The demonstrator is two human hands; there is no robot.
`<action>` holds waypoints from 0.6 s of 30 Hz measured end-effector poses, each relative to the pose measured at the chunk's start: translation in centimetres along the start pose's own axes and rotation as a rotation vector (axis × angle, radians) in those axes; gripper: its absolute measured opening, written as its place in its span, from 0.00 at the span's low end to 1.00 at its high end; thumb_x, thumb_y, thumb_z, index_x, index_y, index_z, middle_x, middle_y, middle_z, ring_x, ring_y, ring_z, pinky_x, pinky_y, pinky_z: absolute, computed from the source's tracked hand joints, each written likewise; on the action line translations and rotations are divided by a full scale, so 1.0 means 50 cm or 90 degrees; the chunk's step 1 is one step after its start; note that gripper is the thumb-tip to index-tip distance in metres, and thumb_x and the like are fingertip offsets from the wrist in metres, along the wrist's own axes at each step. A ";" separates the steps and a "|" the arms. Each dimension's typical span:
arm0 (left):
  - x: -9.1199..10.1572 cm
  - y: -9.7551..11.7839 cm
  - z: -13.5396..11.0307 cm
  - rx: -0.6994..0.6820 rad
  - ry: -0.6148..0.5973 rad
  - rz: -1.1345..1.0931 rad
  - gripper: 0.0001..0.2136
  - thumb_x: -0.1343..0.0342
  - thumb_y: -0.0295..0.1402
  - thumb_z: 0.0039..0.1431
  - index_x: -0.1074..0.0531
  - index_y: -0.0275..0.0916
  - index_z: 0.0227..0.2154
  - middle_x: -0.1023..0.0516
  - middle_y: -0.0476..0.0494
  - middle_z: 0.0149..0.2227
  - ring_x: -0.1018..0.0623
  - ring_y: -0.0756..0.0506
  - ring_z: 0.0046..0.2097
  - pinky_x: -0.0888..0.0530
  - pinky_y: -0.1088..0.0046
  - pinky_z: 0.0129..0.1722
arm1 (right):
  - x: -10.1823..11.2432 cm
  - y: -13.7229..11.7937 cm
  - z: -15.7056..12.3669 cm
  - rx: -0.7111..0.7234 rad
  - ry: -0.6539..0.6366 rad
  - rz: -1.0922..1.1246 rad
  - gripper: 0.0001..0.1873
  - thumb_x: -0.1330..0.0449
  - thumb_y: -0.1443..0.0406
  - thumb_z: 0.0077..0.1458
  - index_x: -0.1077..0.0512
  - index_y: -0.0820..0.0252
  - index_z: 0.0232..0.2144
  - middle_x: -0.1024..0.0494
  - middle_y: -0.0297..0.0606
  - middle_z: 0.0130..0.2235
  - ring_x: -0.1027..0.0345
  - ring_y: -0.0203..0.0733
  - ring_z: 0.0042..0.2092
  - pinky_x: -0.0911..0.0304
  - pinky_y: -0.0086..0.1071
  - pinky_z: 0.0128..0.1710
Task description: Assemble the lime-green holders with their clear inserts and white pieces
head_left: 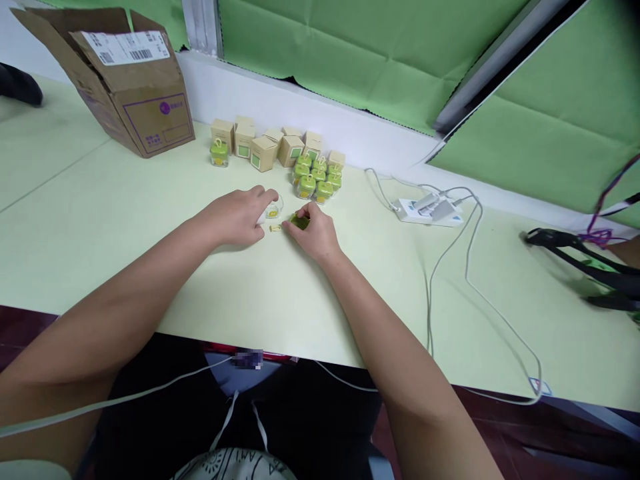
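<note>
My left hand (240, 217) is closed around a small clear container (273, 211) with something yellow inside, held low over the pale table. Its near side is partly hidden by my fingers. Between thumb and fingers, my right hand (316, 232) pinches a green lid (300, 221), apart from the container. A small pale-yellow piece (275, 228) lies on the table between both hands. Beyond them several clear jars with green lids (318, 176) stand grouped together, and one more lidded jar (219, 153) stands to the left.
Several small cardboard boxes (263, 153) line the wall behind the jars. A large open carton (145, 100) stands at the back left. To the right are a white power strip (428, 211) with looping cables and a black-framed object (580, 257).
</note>
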State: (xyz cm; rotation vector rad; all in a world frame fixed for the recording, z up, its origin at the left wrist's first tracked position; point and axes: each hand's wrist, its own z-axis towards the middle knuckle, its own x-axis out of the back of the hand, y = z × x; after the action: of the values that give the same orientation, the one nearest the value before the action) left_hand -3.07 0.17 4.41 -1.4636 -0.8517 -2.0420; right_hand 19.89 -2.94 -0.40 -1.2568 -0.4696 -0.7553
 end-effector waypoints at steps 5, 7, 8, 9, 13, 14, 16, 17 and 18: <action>-0.007 -0.012 -0.002 -0.032 -0.024 0.031 0.24 0.40 0.32 0.51 0.25 0.48 0.53 0.18 0.44 0.39 0.20 0.37 0.36 0.32 0.64 0.36 | -0.002 0.001 0.000 0.006 0.013 0.022 0.20 0.34 0.48 0.56 0.36 0.51 0.35 0.21 0.36 0.38 0.31 0.45 0.38 0.35 0.40 0.42; -0.001 -0.012 -0.002 -0.031 -0.023 0.026 0.23 0.40 0.34 0.51 0.25 0.49 0.53 0.17 0.45 0.38 0.20 0.38 0.36 0.32 0.64 0.37 | -0.001 0.003 0.002 0.003 0.033 0.042 0.19 0.37 0.46 0.59 0.35 0.52 0.35 0.21 0.38 0.39 0.29 0.46 0.40 0.35 0.41 0.44; 0.003 -0.011 -0.001 -0.030 -0.009 0.026 0.23 0.39 0.35 0.52 0.25 0.49 0.53 0.17 0.45 0.39 0.20 0.38 0.37 0.32 0.64 0.37 | 0.000 0.005 0.003 0.003 0.045 0.053 0.19 0.39 0.46 0.61 0.35 0.52 0.35 0.20 0.39 0.40 0.28 0.47 0.42 0.34 0.41 0.45; 0.009 -0.011 0.000 -0.027 0.014 0.028 0.22 0.39 0.38 0.52 0.24 0.48 0.53 0.17 0.45 0.40 0.20 0.38 0.37 0.31 0.64 0.38 | 0.002 0.005 0.004 0.003 0.060 0.062 0.18 0.41 0.46 0.62 0.35 0.52 0.35 0.20 0.39 0.41 0.27 0.47 0.44 0.34 0.41 0.46; 0.029 -0.022 0.008 0.017 0.167 -0.005 0.15 0.44 0.43 0.62 0.23 0.43 0.47 0.17 0.43 0.42 0.20 0.39 0.40 0.30 0.64 0.41 | 0.009 0.006 0.008 -0.018 0.126 0.099 0.16 0.44 0.47 0.64 0.34 0.52 0.36 0.20 0.39 0.41 0.27 0.47 0.44 0.34 0.40 0.46; 0.031 -0.030 0.011 0.035 0.207 -0.031 0.13 0.46 0.42 0.64 0.23 0.43 0.45 0.18 0.42 0.41 0.20 0.39 0.41 0.30 0.63 0.42 | 0.010 0.006 0.009 -0.025 0.143 0.109 0.15 0.44 0.48 0.64 0.33 0.52 0.36 0.20 0.38 0.40 0.27 0.46 0.43 0.34 0.40 0.46; 0.026 -0.050 0.017 0.071 0.271 -0.087 0.11 0.49 0.41 0.67 0.24 0.43 0.41 0.20 0.42 0.39 0.21 0.40 0.41 0.30 0.62 0.43 | 0.011 0.007 0.012 -0.041 0.173 0.131 0.13 0.43 0.51 0.63 0.33 0.52 0.37 0.21 0.38 0.41 0.28 0.45 0.41 0.33 0.39 0.45; 0.020 -0.062 0.020 0.085 0.292 -0.110 0.10 0.49 0.41 0.68 0.25 0.44 0.39 0.21 0.42 0.37 0.22 0.40 0.41 0.30 0.62 0.43 | 0.012 0.008 0.013 -0.048 0.185 0.142 0.12 0.43 0.52 0.62 0.33 0.53 0.37 0.21 0.38 0.41 0.28 0.44 0.41 0.33 0.39 0.45; 0.012 -0.073 0.022 0.098 0.317 -0.129 0.10 0.49 0.42 0.69 0.26 0.45 0.38 0.22 0.43 0.36 0.23 0.41 0.40 0.30 0.62 0.42 | 0.012 0.009 0.015 -0.058 0.195 0.151 0.11 0.42 0.53 0.61 0.33 0.53 0.37 0.21 0.38 0.40 0.29 0.44 0.40 0.33 0.38 0.44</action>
State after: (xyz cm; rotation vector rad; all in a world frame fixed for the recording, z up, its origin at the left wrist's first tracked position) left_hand -5.07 3.47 4.47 -0.7557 -0.9413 -2.2838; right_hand 20.69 -2.34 -0.09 -1.2281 -0.0362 -0.7563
